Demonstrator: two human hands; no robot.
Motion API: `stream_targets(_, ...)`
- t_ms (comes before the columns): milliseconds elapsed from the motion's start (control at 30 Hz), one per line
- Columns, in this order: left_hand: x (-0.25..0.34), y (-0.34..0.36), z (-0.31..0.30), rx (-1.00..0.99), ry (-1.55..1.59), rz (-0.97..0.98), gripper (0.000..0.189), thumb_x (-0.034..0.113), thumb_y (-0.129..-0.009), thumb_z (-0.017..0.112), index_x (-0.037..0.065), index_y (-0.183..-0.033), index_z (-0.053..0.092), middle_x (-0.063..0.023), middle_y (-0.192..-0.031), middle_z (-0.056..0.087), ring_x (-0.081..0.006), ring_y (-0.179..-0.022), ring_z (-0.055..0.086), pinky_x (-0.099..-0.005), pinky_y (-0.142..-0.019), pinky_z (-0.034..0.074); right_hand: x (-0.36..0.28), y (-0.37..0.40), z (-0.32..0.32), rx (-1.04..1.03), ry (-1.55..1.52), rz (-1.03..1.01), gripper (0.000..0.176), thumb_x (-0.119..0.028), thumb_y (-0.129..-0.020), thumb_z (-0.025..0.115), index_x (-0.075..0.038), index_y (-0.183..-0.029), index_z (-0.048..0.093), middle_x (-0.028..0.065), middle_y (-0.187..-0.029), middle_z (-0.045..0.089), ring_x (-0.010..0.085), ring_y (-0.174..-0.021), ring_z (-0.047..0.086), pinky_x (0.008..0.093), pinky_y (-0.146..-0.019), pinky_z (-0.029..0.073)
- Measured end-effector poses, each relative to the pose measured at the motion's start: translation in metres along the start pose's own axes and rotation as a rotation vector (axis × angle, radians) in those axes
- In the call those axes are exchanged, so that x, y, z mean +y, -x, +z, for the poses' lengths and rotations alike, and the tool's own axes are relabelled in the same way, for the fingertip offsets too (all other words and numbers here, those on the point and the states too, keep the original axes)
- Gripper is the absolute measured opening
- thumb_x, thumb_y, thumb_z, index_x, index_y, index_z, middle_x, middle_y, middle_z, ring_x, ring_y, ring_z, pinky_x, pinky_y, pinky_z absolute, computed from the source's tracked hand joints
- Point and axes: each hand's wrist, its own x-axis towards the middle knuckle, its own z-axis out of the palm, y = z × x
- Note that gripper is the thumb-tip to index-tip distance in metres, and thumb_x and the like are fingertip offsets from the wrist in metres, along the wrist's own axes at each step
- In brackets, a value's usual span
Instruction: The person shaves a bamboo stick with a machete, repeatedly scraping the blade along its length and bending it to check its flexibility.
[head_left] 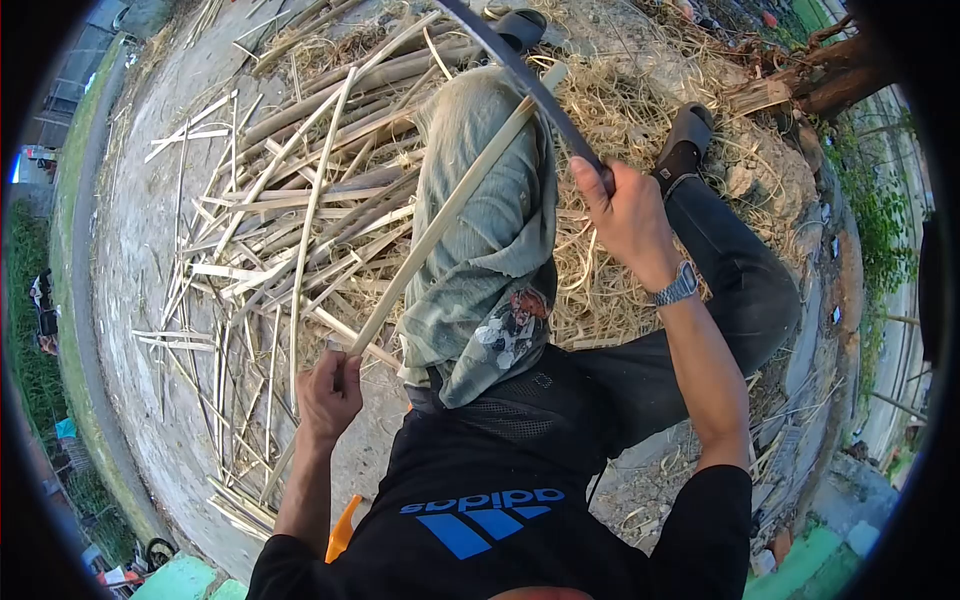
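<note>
My left hand [330, 393] is closed around the near end of a long, pale bamboo strip [440, 225]. The strip slants up and away across a faded green cloth [478, 255] draped over my leg. My right hand [628, 212] grips the handle of a long, dark, curved knife [520, 70], its blade reaching up and to the left past the top of the view. Near the far end of the strip, the blade overlaps it in this view. The handle is mostly hidden inside my fist.
Many split bamboo strips [325, 205] lie crisscrossed on the ground to the left. Curly shavings [610, 110] cover the ground around my feet. A thick piece of wood [840, 75] juts in at upper right. Something orange [343, 528] sits beside my left side.
</note>
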Motion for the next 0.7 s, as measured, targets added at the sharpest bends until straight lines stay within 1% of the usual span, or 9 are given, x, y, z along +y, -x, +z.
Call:
stream_targets(67, 0.01, -0.006, 0.003, 0.067, 0.018, 0.046, 0.021, 0.014, -0.095, 0.072, 0.006, -0.081, 0.059, -0.0069, -0.05, 0.05, -0.0202, -0.038, 0.049, -0.0334, -0.041, 0.037, -0.009, -0.002, -0.006, -0.033, -0.105, 0.071, 0.068, -0.071, -0.096, 0.053, -0.007, -0.077, 0.063, 0.0091, -0.055, 0.063, 0.0315, -0.051, 0.067, 0.0441, -0.047, 0.053)
stream_targets(133, 0.015, -0.001, 0.001, 0.052, 0.008, 0.029, 0.022, 0.014, -0.095, 0.072, 0.006, -0.08, 0.059, -0.0067, -0.05, 0.05, -0.0203, -0.038, 0.049, -0.0336, -0.041, 0.037, -0.029, 0.036, 0.011, -0.117, -0.034, -0.105, 0.067, -0.07, -0.095, 0.055, -0.007, -0.075, 0.062, 0.0091, -0.056, 0.063, 0.031, -0.051, 0.066, 0.0449, -0.046, 0.051)
stream_targets(167, 0.014, -0.007, 0.005, 0.044, -0.002, 0.03, 0.022, 0.013, -0.095, 0.073, 0.006, -0.08, 0.058, -0.0065, -0.05, 0.049, -0.0204, -0.038, 0.048, -0.0337, -0.041, 0.037, -0.029, 0.037, 0.012, -0.096, -0.023, -0.112, 0.067, -0.07, -0.095, 0.055, -0.007, -0.075, 0.062, 0.0091, -0.056, 0.063, 0.031, -0.051, 0.066, 0.0449, -0.046, 0.051)
stream_targets(233, -0.002, 0.0, 0.002, 0.029, 0.01, 0.021, 0.022, 0.013, -0.095, 0.073, 0.006, -0.079, 0.058, -0.0064, -0.05, 0.049, -0.0207, -0.038, 0.048, -0.0339, -0.042, 0.037, -0.034, 0.046, 0.021, -0.15, 0.025, -0.241, 0.065, -0.067, -0.095, 0.059, -0.004, -0.081, 0.063, 0.0092, -0.055, 0.058, 0.0316, -0.05, 0.061, 0.0422, -0.048, 0.045)
stream_targets(300, -0.018, 0.007, 0.005, 0.026, 0.028, 0.004, 0.022, 0.013, -0.095, 0.073, 0.007, -0.079, 0.058, -0.0062, -0.051, 0.049, -0.021, -0.038, 0.048, -0.0342, -0.042, 0.037, -0.013, 0.02, 0.017, -0.109, 0.078, -0.223, 0.065, -0.067, -0.096, 0.058, -0.005, -0.078, 0.062, 0.0088, -0.055, 0.059, 0.0321, -0.05, 0.061, 0.0422, -0.049, 0.046)
stream_targets(367, -0.021, 0.008, 0.01, 0.07, -0.005, 0.086, 0.022, 0.014, -0.095, 0.073, 0.007, -0.079, 0.058, -0.0059, -0.05, 0.049, -0.0219, -0.038, 0.048, -0.035, -0.042, 0.037, 0.004, -0.004, 0.002, 0.013, -0.053, -0.042, 0.064, -0.069, -0.094, 0.058, -0.008, -0.073, 0.063, 0.0115, -0.055, 0.062, 0.0326, -0.053, 0.066, 0.0432, -0.049, 0.05)
stream_targets(500, -0.021, 0.008, 0.015, 0.081, 0.02, 0.087, 0.022, 0.014, -0.095, 0.072, 0.008, -0.079, 0.059, -0.0062, -0.05, 0.049, -0.0224, -0.038, 0.049, -0.0356, -0.042, 0.038, 0.022, -0.03, -0.016, 0.102, 0.084, -0.052, 0.067, -0.064, -0.099, 0.055, -0.003, -0.072, 0.062, 0.0129, -0.054, 0.056, 0.0346, -0.052, 0.06, 0.0435, -0.051, 0.046)
stream_targets(633, -0.032, 0.025, 0.007, 0.079, -0.007, 0.052, 0.025, 0.014, -0.094, 0.072, 0.008, -0.077, 0.056, -0.0065, -0.05, 0.05, -0.0224, -0.039, 0.051, -0.0354, -0.043, 0.039, 0.053, -0.061, -0.022, 0.137, 0.157, 0.04, 0.077, -0.072, -0.097, 0.049, -0.002, -0.07, 0.064, 0.0154, -0.054, 0.059, 0.0367, -0.06, 0.067, 0.0468, -0.059, 0.053)
stream_targets(700, -0.04, 0.041, 0.002, 0.08, -0.037, 0.046, 0.025, 0.013, -0.094, 0.072, 0.008, -0.076, 0.055, -0.0068, -0.05, 0.05, -0.0224, -0.039, 0.051, -0.0352, -0.043, 0.039, 0.109, -0.088, -0.026, 0.188, 0.157, 0.326, 0.08, -0.072, -0.098, 0.046, -0.001, -0.068, 0.065, 0.0173, -0.055, 0.06, 0.0388, -0.064, 0.068, 0.0468, -0.062, 0.053)
